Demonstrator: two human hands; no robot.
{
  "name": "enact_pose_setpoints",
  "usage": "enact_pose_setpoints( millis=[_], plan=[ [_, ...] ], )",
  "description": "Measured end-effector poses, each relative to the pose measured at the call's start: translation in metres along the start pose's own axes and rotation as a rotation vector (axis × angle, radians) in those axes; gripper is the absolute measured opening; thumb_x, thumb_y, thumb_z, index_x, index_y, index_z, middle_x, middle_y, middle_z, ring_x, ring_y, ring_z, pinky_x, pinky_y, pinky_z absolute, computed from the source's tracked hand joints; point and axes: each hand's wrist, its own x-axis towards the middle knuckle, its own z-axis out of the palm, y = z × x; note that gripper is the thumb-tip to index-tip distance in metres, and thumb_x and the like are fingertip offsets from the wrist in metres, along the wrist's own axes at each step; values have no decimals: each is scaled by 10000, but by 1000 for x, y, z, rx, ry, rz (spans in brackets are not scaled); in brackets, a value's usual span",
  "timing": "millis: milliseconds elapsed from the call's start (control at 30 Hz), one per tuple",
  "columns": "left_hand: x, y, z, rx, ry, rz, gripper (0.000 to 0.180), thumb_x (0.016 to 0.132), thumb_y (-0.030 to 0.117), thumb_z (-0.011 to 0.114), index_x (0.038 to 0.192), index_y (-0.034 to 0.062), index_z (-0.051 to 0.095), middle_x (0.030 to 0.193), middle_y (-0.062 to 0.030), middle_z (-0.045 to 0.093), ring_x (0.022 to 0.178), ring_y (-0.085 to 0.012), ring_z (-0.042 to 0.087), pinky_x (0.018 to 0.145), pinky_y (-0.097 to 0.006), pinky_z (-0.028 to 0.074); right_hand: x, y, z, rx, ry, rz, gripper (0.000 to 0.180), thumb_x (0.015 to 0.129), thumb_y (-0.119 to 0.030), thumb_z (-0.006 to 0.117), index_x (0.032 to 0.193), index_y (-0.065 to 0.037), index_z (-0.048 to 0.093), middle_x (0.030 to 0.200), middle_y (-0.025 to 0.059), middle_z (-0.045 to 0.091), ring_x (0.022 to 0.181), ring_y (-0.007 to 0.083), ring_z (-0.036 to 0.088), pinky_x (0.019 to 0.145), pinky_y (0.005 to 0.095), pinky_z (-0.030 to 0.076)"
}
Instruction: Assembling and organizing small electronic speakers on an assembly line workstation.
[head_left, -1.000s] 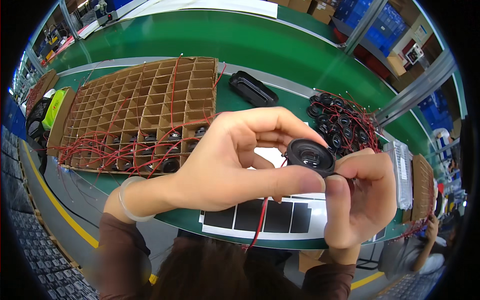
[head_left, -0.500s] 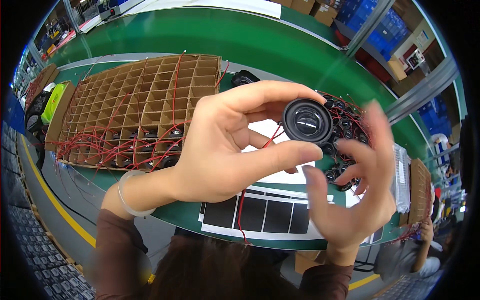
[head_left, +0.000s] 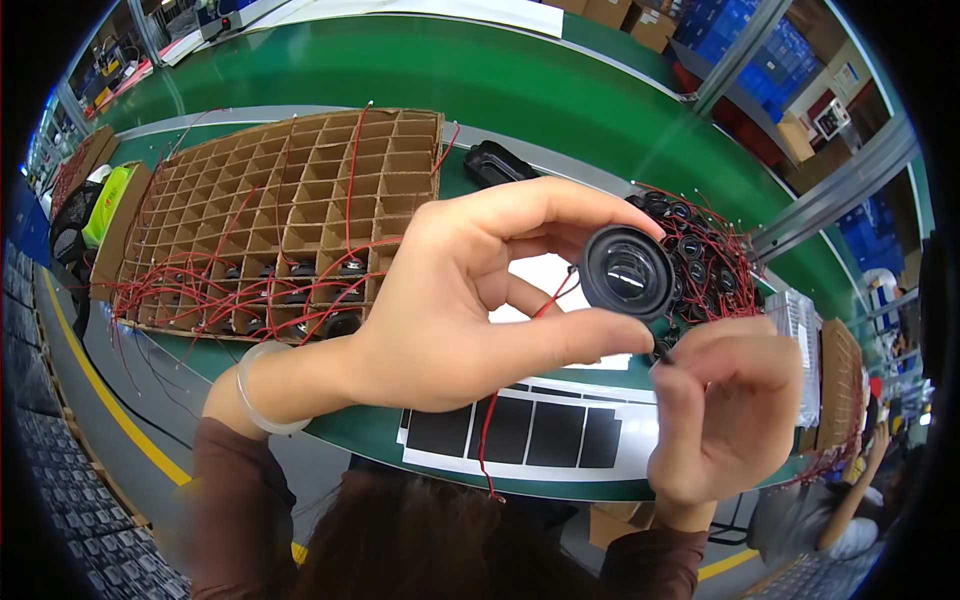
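My left hand grips a small round black speaker by its rim, between thumb and fingers. The speaker's shiny domed front faces up toward me. From its side a red wire runs behind the hand and hangs down over the table's near edge. Just below and right of the speaker, my right hand is closed in a pinch. A tiny dark bit shows at its fingertips, too small to name. Behind the hands lies a pile of similar speakers with tangled red wires.
At left stands a divided cardboard box, its near cells holding wired speakers. White sheets with black squares lie near the front edge. A black tray sits behind my left hand; clear plastic trays stand at right. Another person is at far right.
My right hand has gone from spread, blurred fingers to a pinch, lower beside the speaker. The left hand and speaker have shifted slightly right and down.
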Motion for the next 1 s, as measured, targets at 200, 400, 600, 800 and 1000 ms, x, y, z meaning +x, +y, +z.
enact_pose_setpoints(
  millis=[200, 400, 600, 800, 1000],
  plan=[
    [6, 6, 1, -200, -3, -153, 467, 631, -1, 571, 1056, -94, 402, 940, -146, 496, 845, -180, 524, 660, -254, 488, 0, -6, -1, 67, 146, 219, 199, 702, -122, 554, 712, 18, 413, 636, 87, 432, 567, 109, 391, 526, 181, 313],
    [4, 9, 1, -235, -45, -221, 462, 601, 28, 590, 1015, -104, 434, 867, -154, 523, 782, -190, 553, 551, -264, 524, 6, 2, -6, 123, 108, 234, 200, 707, -129, 548, 712, 17, 412, 641, 74, 422, 570, 99, 384, 522, 173, 305],
    [4, 7, 3, -256, -26, -227, 487, 582, 36, 628, 1004, -116, 438, 852, -165, 536, 776, -191, 561, 554, -258, 523, 6, 7, -13, 126, 28, 231, 194, 705, -126, 547, 729, 24, 425, 654, 68, 427, 590, 94, 388, 530, 168, 302],
    [1, 8, 5, -201, -26, -177, 529, 593, 80, 661, 1016, -130, 423, 824, -162, 546, 715, -178, 571, 560, -247, 517, 7, 8, -12, 134, 25, 211, 189, 709, -122, 546, 733, 27, 432, 663, 67, 428, 601, 92, 386, 533, 164, 295],
    [1, 6, 4, -112, -82, -122, 536, 593, 75, 666, 1015, -146, 421, 832, -162, 545, 709, -163, 566, 597, -223, 473, 6, 8, -16, 125, 1, 194, 179, 713, -111, 539, 739, 31, 434, 676, 67, 427, 602, 90, 383, 527, 162, 287]
  ],
)
